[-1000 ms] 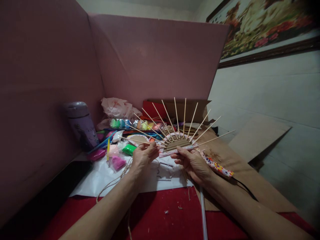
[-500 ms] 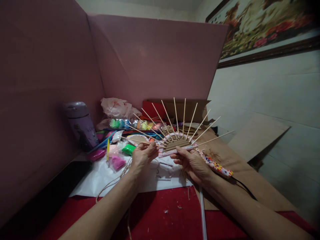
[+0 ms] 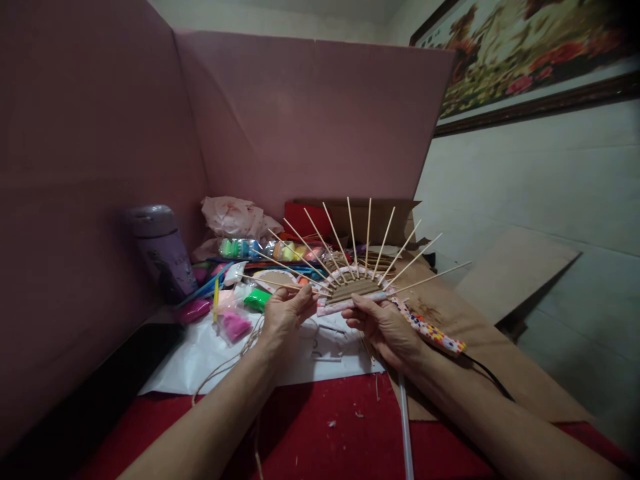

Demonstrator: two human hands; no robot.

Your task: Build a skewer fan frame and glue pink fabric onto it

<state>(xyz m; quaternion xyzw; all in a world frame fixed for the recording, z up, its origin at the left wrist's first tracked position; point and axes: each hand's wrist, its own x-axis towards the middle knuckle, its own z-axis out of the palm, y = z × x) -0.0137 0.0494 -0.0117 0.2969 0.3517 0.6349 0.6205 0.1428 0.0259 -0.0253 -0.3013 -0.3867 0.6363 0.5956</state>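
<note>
A half-round piece of corrugated cardboard (image 3: pixel 353 289) with a pale patterned rim is held up above the table, thin wooden sticks fanning out from its curved edge. My right hand (image 3: pixel 383 327) grips its straight lower edge, thumb on the front. At the left end, my left hand (image 3: pixel 286 317) pinches the lowest wooden stick (image 3: pixel 267 281) between thumb and fingers, close to the rim. Behind my right wrist lies a flower-patterned strip (image 3: pixel 435 335) with a black cord, apparently a glue gun wrapped in cloth; its form is partly hidden.
Bags of coloured clay (image 3: pixel 235 325) and a twine (image 3: pixel 227 363) lie on white paper (image 3: pixel 185 360) at left. A purple bottle (image 3: pixel 163 253) stands behind them. Brown cardboard (image 3: pixel 505 373) covers the right side; a clear glue stick (image 3: pixel 406 427) lies on the red cloth (image 3: pixel 330 440).
Almost nothing differs. The sticks and the cardboard half-round have shifted very slightly; both hands keep their hold.
</note>
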